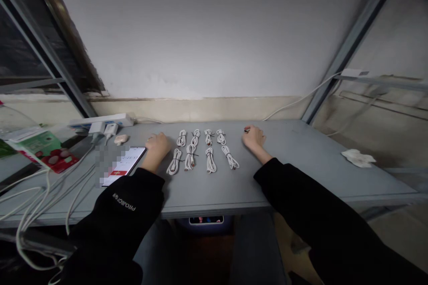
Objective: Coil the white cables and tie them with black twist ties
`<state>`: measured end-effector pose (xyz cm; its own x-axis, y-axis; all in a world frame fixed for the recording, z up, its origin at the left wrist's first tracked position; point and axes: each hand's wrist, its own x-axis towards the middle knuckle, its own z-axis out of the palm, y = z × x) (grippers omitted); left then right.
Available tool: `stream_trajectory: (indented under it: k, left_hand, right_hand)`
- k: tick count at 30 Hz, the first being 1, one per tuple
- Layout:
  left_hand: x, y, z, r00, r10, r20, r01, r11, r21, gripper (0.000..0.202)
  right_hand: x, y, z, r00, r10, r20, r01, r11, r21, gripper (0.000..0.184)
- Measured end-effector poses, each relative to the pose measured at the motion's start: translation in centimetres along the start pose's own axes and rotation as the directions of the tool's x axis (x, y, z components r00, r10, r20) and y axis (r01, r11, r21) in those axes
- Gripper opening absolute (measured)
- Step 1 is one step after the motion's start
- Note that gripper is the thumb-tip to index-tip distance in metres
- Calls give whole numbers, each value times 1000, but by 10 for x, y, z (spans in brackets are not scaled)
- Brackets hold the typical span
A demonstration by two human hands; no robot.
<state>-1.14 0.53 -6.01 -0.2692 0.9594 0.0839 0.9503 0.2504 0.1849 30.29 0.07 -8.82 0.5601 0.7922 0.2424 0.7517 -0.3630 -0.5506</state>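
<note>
Several white cables, coiled and bound with thin black ties, lie in two rows on the grey table (pixel 214 191); among them are a front-row cable (pixel 209 160) and a back-row cable (pixel 181 138). My left hand (pixel 158 145) rests curled on the table, left of the cables and beside the phone (pixel 129 164). Its fingers are folded and nothing shows in them. To the right of the rows, my right hand (pixel 254 137) lies on the table with its fingers closed. A small dark bit shows at its fingertips, too small to name. Neither hand touches a cable.
A white power strip (pixel 125 120) with plugged-in chargers stands at the back left. Loose cords (pixel 47 196) run over the left edge. A green and red package (pixel 50 151) lies far left, a crumpled tissue (pixel 359 158) on the right. Metal posts (pixel 347 44) flank the table.
</note>
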Motion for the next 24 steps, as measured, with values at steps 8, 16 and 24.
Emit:
stream_trajectory:
  k: [8, 16, 24]
  left_hand:
    - [-3, 2, -6, 998, -22, 60, 22, 1000, 3, 45]
    - [-8, 15, -4, 976, 176, -128, -192, 973, -128, 44]
    - [-16, 30, -1, 928, 367, -62, -371, 925, -85, 48]
  right_hand:
    - [0, 0, 1, 1000, 25, -1, -25, 999, 22, 39]
    - [1, -1, 6, 997, 49, -60, -42, 992, 115, 40]
    - [-4, -8, 3, 1000, 27, 5, -28, 990, 140, 43]
